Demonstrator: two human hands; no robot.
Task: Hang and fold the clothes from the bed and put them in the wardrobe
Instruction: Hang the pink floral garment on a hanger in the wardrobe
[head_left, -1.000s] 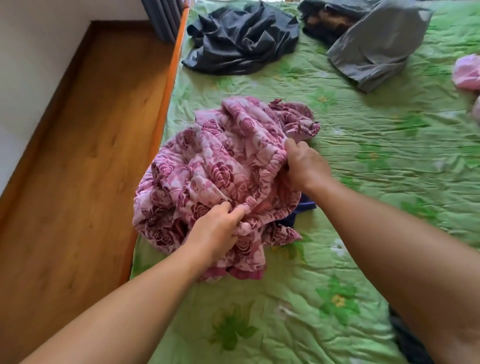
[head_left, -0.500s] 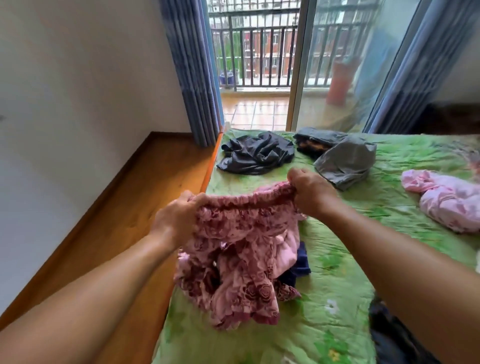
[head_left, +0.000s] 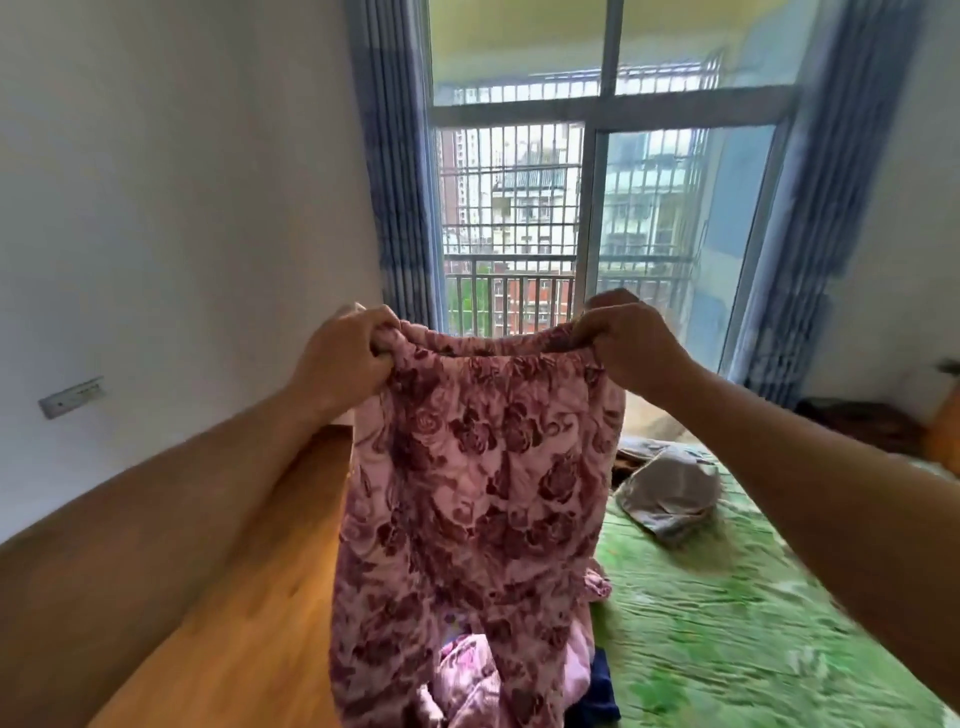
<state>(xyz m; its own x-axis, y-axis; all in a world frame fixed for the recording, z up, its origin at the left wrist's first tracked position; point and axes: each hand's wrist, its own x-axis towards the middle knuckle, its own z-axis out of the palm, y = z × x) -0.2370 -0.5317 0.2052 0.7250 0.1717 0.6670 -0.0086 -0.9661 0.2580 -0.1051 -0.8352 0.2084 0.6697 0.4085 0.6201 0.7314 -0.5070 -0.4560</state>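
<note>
The pink rose-print garment hangs in the air in front of you, held up by its gathered waistband. Its lower end trails down toward the near edge of the bed. Your left hand grips one end of the waistband, fingers curled round the cloth. Your right hand grips the other end the same way, and the band is stretched between them.

A second ago the garment was a crumpled heap on the bed. Now it is lifted and opened out lengthwise, and your view has risen to the window. It looks ready to be shaken straight, then folded or hung. The wardrobe is not in view.

A grey cloth lies further up the bed, and a dark blue piece shows beside the garment's lower end. Wooden floor lies to your left.
</note>
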